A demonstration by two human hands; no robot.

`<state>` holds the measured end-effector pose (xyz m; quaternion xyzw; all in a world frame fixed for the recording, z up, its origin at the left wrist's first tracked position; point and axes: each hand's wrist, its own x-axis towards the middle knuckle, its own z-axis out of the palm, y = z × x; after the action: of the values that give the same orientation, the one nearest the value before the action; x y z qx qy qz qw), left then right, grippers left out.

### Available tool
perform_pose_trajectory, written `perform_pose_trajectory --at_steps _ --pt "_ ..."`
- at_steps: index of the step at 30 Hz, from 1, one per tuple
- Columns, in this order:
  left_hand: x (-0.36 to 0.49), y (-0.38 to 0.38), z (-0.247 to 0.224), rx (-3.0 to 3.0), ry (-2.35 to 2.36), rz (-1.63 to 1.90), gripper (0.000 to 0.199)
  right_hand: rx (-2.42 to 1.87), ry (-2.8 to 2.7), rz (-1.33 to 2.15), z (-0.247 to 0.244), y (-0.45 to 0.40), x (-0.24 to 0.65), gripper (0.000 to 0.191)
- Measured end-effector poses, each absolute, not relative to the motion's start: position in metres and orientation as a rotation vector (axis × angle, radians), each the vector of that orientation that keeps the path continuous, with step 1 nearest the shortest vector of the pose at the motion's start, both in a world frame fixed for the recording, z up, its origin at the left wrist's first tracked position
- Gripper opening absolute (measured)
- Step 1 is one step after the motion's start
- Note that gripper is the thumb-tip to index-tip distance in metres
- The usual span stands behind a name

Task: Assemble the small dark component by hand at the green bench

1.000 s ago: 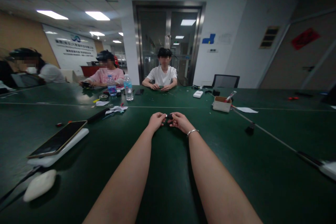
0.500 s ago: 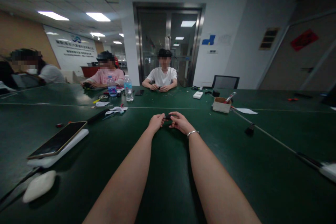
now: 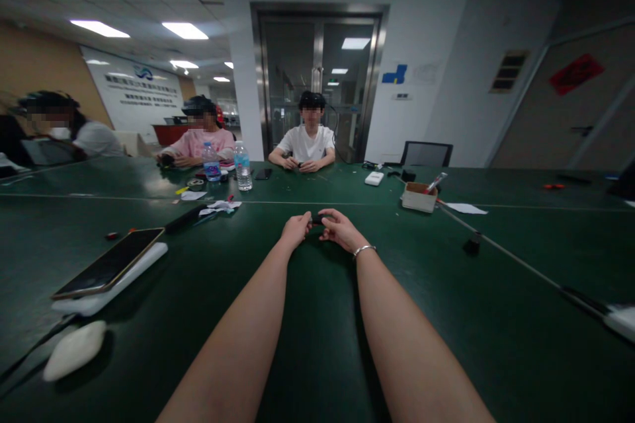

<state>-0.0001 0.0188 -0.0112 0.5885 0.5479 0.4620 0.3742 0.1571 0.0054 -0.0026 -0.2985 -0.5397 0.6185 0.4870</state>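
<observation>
Between my hands, over the green table (image 3: pixel 317 317), is a small dark object (image 3: pixel 316 219), too small to name. My left hand (image 3: pixel 296 231) is closed, pinching its left end between thumb and fingers. My right hand (image 3: pixel 342 231) grips the other end with thumb and index finger; its remaining fingers curl below. A silver bracelet (image 3: pixel 364 250) circles my right wrist. Most of the object is covered by my fingertips.
To the left lie a phone (image 3: pixel 112 263) on a white block and a pale rounded object (image 3: pixel 75 350). Two bottles (image 3: pixel 243 168) stand farther back. At right are a small box (image 3: pixel 419 199) and a black clip-like piece (image 3: pixel 472 244). Several people sit across the table.
Both hands keep their hold on the dark object, almost unmoved. The view has shifted very slightly.
</observation>
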Motion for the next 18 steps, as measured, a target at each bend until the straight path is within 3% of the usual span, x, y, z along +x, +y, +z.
perform_pose_trajectory --at_steps 18 --pt "0.0011 0.0112 -0.0054 1.411 1.207 1.269 0.02 -0.81 -1.165 1.54 0.0001 0.0053 0.1552 0.003"
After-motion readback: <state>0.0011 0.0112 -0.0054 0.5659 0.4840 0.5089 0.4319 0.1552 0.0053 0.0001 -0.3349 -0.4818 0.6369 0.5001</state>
